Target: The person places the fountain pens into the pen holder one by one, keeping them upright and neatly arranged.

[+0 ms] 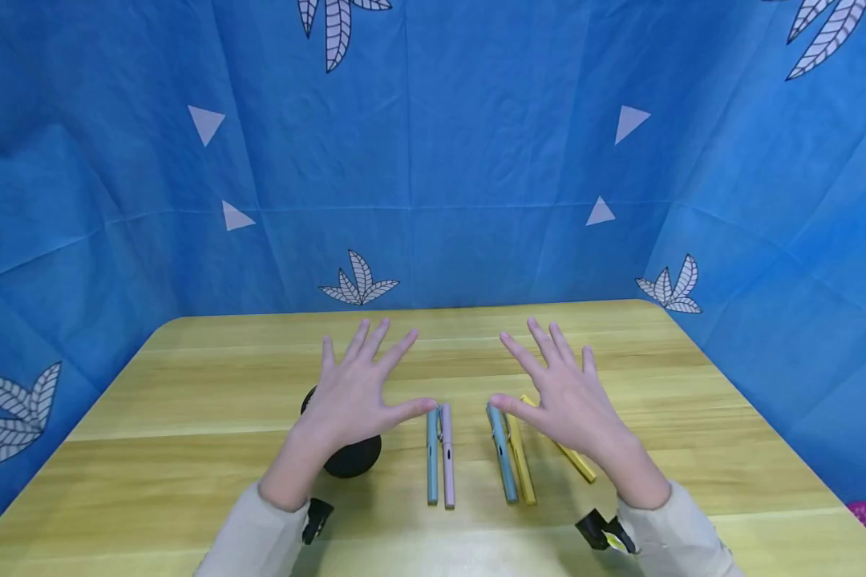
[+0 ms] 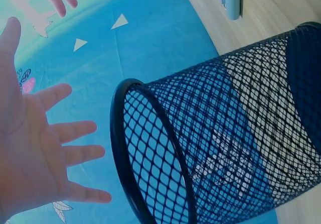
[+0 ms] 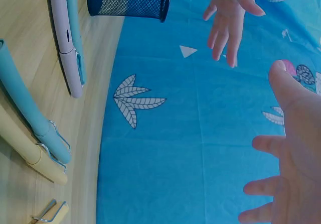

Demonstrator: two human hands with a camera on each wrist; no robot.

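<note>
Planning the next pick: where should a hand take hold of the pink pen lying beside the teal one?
Probably at mid-barrel, from above. The pink pen lies flat on the table with a teal pen close against its left side, so a side approach is blocked there. The left hand hovers nearest, open; pinch along the barrel's free right side and top.

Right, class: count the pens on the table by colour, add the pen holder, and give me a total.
Blue pens: 2
Pink pens: 1
Yellow pens: 2
Black mesh pen holder: 1
Total: 6 things on the table, 5 of them pens.
</note>
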